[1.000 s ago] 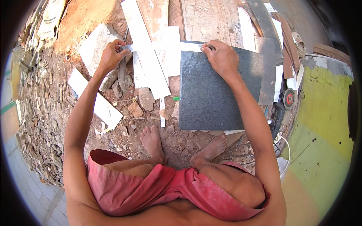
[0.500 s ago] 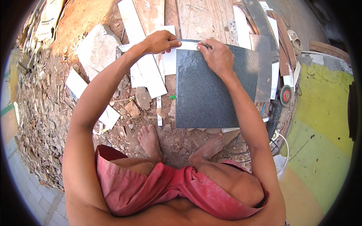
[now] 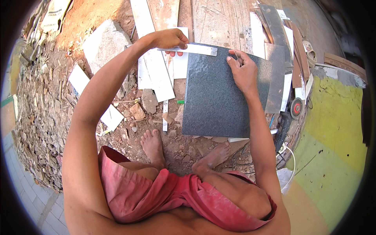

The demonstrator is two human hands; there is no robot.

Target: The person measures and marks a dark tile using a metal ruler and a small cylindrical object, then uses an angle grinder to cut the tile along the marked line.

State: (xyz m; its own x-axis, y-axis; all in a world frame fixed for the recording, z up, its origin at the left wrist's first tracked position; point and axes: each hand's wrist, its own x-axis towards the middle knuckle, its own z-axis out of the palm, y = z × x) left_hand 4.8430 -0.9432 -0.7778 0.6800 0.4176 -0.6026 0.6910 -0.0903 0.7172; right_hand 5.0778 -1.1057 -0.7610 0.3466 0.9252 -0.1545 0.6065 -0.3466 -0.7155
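Observation:
My left hand (image 3: 172, 41) grips a long pale metal ruler (image 3: 204, 50), which lies across the top of a dark grey speckled tile (image 3: 215, 102). My right hand (image 3: 243, 72) is curled over the tile, below and right of the ruler's end, with a slim dark marking tool between its fingers, partly hidden by them. Under and beside the ruler are white tile strips (image 3: 160, 82) on the rubble.
An angle grinder (image 3: 293, 111) with a white cable lies at the right, beside a yellow-green painted surface (image 3: 333, 113). A pale rock (image 3: 103, 43), broken pieces and wooden boards (image 3: 217, 23) surround the tile. My bare feet (image 3: 154, 147) are just below it.
My left hand moved right along the ruler, from the rock side toward the tile. My right hand came off the ruler's end and moved slightly right and down.

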